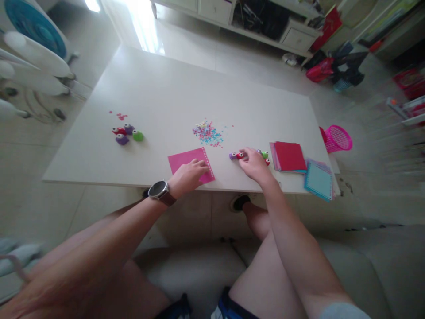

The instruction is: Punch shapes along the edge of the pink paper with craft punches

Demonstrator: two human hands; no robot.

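My left hand (187, 176) rests on the near right corner of a pink paper sheet (186, 160) that lies flat at the front edge of the white table (166, 93). Its right edge shows a row of small punched holes. My right hand (254, 164) reaches over a cluster of small craft punches; its fingertips touch a red punch (240, 155), with a purple punch (233, 156) just left and a green punch (264, 154) to the right. A pile of pink and blue confetti (207, 132) lies behind the sheet.
Several more small punches (127, 133) sit at the table's left. A red paper stack (289, 156) and a blue paper stack (318, 180) lie at the right front corner. A pink mesh basket (337, 138) stands off the right edge. A fan (33, 26) stands at far left.
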